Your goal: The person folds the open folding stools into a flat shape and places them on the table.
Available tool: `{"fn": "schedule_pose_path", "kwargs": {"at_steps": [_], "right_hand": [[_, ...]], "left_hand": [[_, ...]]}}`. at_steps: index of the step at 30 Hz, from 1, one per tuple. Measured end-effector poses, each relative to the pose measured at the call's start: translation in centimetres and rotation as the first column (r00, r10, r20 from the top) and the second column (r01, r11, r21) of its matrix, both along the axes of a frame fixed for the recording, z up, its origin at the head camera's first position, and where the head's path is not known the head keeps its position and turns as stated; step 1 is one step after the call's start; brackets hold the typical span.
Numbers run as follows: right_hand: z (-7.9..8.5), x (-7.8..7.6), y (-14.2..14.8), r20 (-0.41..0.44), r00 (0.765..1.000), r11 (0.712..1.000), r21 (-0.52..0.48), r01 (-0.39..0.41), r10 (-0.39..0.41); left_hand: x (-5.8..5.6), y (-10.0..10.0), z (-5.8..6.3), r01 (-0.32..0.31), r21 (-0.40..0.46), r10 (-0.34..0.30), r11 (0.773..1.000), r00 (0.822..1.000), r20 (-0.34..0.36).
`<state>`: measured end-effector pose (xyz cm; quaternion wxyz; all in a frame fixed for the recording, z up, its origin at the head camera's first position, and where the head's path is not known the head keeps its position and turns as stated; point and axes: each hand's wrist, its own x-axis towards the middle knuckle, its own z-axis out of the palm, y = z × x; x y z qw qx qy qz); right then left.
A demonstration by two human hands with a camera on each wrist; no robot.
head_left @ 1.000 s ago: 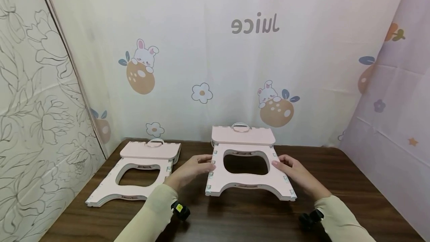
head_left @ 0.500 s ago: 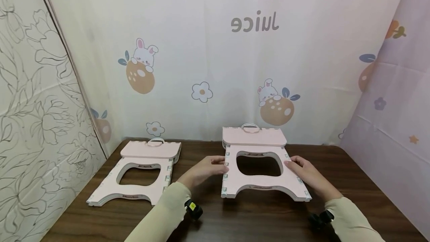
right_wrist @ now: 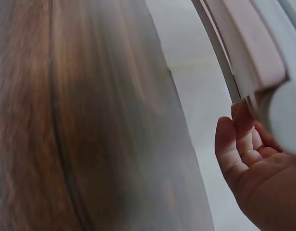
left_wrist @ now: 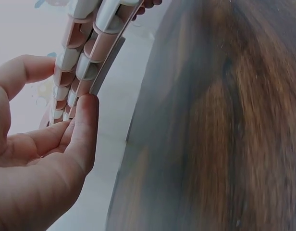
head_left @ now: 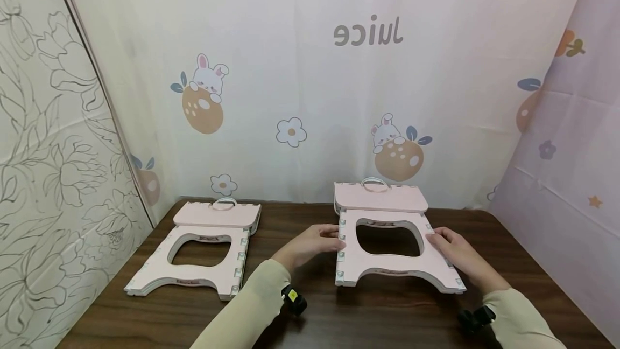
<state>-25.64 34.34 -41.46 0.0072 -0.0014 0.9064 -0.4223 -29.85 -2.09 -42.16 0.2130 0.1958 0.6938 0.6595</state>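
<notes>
Both hands hold a folded pink and white folding stool (head_left: 387, 265) by its two long sides, over the right half of the table. My left hand (head_left: 312, 245) grips its left edge, thumb on top and fingers underneath; in the left wrist view the thumb and fingers pinch the hinged edge (left_wrist: 66, 72). My right hand (head_left: 452, 252) grips the opposite edge, its thumb on the top face. The right wrist view shows curled fingers (right_wrist: 244, 130) under the stool's side. A shadow lies below its near legs. Its carry handle (head_left: 375, 183) points toward the back curtain.
A second folded stool (head_left: 194, 272) of the same kind lies flat at the table's left. The dark wooden table (head_left: 378, 322) meets a printed curtain (head_left: 300, 69) at the back, with more curtains at both sides. Each wrist wears a small black camera.
Both hands have carried the held stool to the right, away from the other stool, keeping the same grip. The stool on the left has stayed in place.
</notes>
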Motion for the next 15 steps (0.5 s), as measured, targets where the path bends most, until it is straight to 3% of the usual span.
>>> {"fn": "schedule_pose_path", "kwargs": {"at_steps": [15], "right_hand": [[-0.2,0.4,3.5,-0.026,0.997,0.993,0.09,0.069,-0.067]], "left_hand": [[0.3,3.9,0.4,0.001,0.022,-0.002,1.0,0.999,0.033]]}}
